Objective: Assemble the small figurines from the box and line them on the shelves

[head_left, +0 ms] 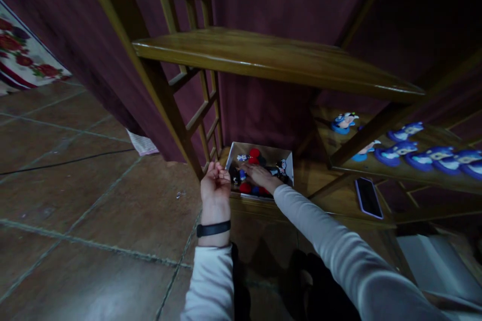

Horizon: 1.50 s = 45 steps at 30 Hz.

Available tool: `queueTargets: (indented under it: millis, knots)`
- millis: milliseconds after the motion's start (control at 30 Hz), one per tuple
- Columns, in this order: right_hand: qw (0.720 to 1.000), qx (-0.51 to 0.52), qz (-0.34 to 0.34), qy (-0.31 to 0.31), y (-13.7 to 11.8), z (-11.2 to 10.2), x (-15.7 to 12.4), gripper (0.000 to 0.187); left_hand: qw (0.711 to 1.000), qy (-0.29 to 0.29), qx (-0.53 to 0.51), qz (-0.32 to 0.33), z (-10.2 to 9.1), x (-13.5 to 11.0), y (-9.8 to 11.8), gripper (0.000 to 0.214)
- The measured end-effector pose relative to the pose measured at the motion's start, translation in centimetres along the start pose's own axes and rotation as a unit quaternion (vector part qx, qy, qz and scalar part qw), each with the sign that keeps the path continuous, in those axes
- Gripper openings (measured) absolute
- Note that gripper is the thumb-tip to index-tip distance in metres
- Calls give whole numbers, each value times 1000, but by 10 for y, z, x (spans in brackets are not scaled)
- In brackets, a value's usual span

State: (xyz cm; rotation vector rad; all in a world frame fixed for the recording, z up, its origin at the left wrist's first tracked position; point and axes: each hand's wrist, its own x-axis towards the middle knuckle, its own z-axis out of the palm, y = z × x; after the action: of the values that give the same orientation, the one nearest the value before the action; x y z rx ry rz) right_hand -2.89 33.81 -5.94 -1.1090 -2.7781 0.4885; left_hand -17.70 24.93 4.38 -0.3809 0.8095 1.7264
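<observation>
A small white box [288, 162] of red, blue and black figurines sits on the lowest wooden shelf [320, 180]. My right hand [259, 175] reaches into the box, fingers lying over the figurines; whether it grips one is hidden. My left hand [214, 185] hovers palm-up at the box's left edge, with its fingers curled in. What lies in them, if anything, is too small to see. A black band [213, 228] circles that wrist.
A row of blue figurines [414, 153] lies on the middle shelf at right, one more [343, 122] farther back. A phone [368, 197] rests on the lower shelf. An upper shelf board [278, 57] overhangs the box. Tiled floor [94, 200] spreads left, crossed by a cable.
</observation>
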Motion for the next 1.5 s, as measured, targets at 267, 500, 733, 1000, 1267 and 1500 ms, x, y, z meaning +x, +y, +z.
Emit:
queueTargets:
  millis: [267,500,733,1000,1267,1500]
  knots:
    - [980,156,100,71,5,-10,-11,27,998,-36,40,-28,2,-1,-11,25]
    - [759,552,254,234,3,-31,-57,22,975,-94,201,15,0,3,-35,14]
    - [622,705,233,249,-32,-58,-151,24,634,-165,731,193,-23,16,-69,12]
    - [566,736,245,280,-50,-65,-160,23,331,-89,906,249,-45,21,-82,29]
    - [603,698,273,274,-41,-58,-155,25,333,-77,907,246,-32,27,-84,38]
    - [613,681,274,291,-35,-62,-159,26,351,-155,862,333,-30,36,-54,30]
